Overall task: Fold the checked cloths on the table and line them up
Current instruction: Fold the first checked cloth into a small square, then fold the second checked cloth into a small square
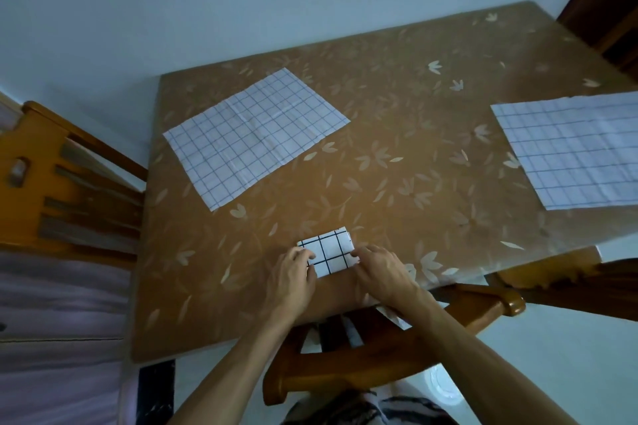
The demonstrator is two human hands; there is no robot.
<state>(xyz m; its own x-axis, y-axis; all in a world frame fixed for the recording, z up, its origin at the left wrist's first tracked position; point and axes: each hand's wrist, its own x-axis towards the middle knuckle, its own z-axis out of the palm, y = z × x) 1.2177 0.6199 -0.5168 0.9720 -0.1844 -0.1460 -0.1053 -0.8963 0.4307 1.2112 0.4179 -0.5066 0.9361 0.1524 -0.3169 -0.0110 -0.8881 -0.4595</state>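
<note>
Brown table [397, 190]: left hand [293, 281] and right hand [379, 272] pinch folded cloth [328, 254] at lower centre; two flat cloths [255, 136] [573, 152] upper left, right.

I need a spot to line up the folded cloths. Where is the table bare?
The widest bare stretch of the table runs between the left flat cloth and the right flat cloth, back to the far edge. Another lies left of the folded cloth. It is crowded where the left hand and right hand press that cloth.
</note>
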